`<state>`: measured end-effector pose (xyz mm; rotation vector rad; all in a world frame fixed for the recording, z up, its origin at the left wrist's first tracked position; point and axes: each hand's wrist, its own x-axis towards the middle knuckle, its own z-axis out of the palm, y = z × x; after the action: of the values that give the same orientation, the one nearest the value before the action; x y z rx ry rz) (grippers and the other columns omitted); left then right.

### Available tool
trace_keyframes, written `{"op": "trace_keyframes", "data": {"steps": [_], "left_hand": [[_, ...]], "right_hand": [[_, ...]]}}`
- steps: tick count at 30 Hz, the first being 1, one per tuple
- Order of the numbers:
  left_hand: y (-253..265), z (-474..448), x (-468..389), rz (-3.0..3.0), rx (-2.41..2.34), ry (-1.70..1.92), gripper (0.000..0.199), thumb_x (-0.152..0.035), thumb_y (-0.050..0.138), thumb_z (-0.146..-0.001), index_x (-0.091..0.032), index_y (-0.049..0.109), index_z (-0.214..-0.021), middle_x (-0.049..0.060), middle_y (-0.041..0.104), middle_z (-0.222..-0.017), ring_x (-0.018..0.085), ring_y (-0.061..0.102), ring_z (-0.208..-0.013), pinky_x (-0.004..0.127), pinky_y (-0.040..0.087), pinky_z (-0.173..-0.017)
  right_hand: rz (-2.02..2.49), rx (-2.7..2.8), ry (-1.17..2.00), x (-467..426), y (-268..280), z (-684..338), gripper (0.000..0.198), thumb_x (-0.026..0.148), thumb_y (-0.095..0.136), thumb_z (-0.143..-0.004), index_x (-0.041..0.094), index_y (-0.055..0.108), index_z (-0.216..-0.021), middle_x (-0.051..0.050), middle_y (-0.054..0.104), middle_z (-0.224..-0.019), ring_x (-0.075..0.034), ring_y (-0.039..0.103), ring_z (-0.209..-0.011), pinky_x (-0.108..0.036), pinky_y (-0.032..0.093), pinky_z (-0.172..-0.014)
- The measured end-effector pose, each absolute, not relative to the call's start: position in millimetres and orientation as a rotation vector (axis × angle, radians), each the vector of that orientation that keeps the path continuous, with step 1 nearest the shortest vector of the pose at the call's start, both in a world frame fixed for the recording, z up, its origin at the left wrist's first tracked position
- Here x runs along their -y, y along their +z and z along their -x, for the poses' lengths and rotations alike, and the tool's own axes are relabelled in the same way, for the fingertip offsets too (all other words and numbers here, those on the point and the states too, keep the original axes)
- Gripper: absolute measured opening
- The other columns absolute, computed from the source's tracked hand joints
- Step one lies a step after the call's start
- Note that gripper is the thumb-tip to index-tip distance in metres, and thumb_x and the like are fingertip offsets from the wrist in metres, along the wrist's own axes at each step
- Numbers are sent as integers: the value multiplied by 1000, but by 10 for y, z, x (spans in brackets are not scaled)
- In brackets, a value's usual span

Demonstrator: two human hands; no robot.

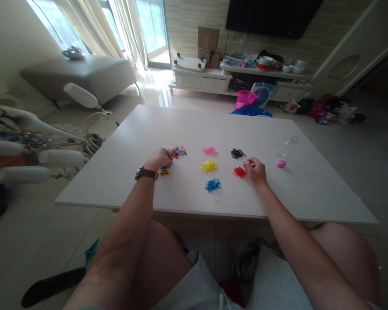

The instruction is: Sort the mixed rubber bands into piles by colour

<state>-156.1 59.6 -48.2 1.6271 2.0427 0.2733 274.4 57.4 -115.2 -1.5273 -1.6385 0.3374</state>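
My left hand (159, 159), a watch (146, 173) on its wrist, bends its closed fingers down into a mixed-colour heap of what look like small rubber bands (178, 152). More mixed bands (165, 171) lie below that hand. What its fingertips hold is hidden. Beside the red bands (239, 172), my right hand (255, 170) has its fingers drawn together; anything in them is too small to make out. Just above lie the black bands (237, 153). Pink bands (209, 150), yellow bands (208, 166) and blue bands (212, 185) form a column of separate piles between my hands.
On the white table (181, 200), a clear plastic container (289, 146) and a pink rounded object (280, 163) are to the right. A white lamp with several arms (64, 157) stands off the left edge. Beyond the table are a pink basket (245, 99) and a TV cabinet (213, 82).
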Motion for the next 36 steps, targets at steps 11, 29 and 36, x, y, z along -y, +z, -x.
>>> {"op": "trace_keyframes", "data": {"steps": [11, 29, 36], "left_hand": [[-406, 1536, -550, -1568, -1921, 328, 7, -14, 70, -58, -17, 71, -64, 1, 61, -62, 15, 53, -61, 24, 39, -55], [-544, 1257, -592, -1661, -1827, 556, 9, -24, 74, -67, -16, 71, -65, -1, 54, -55, 14, 50, -58, 27, 35, -58], [-617, 1126, -571, -1766, -1854, 345, 10, -18, 75, -64, -17, 76, -74, -2, 59, -61, 14, 54, -62, 25, 37, -59]], "right_hand": [[1515, 1658, 334, -578, -1157, -2750, 29, 43, 54, -89, 21, 66, -73, -3, 71, -72, -21, 63, -72, -30, 46, -68], [1518, 1622, 263, -572, -1175, -2755, 28, 43, 55, -89, 22, 67, -75, -3, 69, -74, -20, 61, -70, -32, 46, -67], [1512, 1638, 225, -577, -1181, -2758, 27, 41, 54, -89, 22, 66, -75, -3, 69, -75, -21, 61, -74, -33, 46, -69]]}}
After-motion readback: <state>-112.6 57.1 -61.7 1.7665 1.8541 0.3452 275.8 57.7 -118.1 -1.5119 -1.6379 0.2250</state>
